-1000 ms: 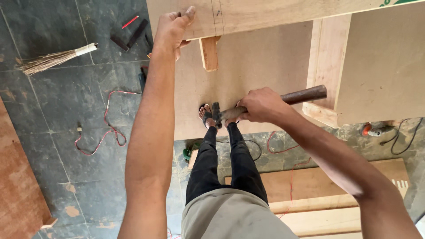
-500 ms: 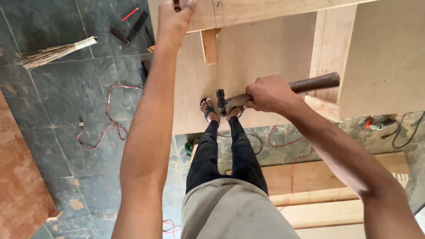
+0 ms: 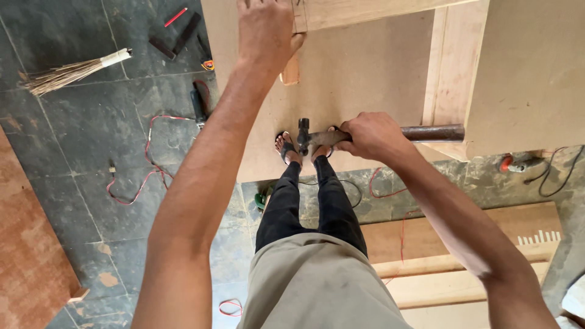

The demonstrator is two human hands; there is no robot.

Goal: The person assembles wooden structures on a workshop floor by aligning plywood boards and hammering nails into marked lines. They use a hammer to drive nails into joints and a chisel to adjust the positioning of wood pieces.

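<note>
Floor (image 3: 91, 128) of dark, mottled stone tiles spreads under everything, littered at ten o'clock with a straw broom (image 3: 73, 70), its bristles splayed and its handle end bound in white. Toward eleven o'clock lie two dark flat bars (image 3: 178, 38), a red pencil (image 3: 175, 16) and a black hand tool (image 3: 199, 100); a thin red cord (image 3: 149, 161) loops across the tiles at nine o'clock. A reddish-brown board (image 3: 27, 256) fills the lower left corner. At four o'clock pale planks (image 3: 454, 274) lie side by side, smooth and straight-edged, and an orange-nosed power tool (image 3: 518, 163) with a black cable rests at three o'clock. A wide tan sheet (image 3: 365, 67), matte and fine-grained, lies flat on the floor at twelve o'clock, and the person's sandalled feet (image 3: 304, 146) stand on its near edge. Above it a frame (image 3: 454, 67) of light wood battens and panels blocks the view of the sheet's right part. The left hand (image 3: 263, 27) presses flat on the frame's top batten at twelve o'clock, fingers spread over the wood, gripping nothing. The right hand (image 3: 372, 135) is wrapped tight round a hammer (image 3: 341, 137) at the centre: dark steel head pointing to nine o'clock, brown rounded handle running to three o'clock, just above the feet.
</note>
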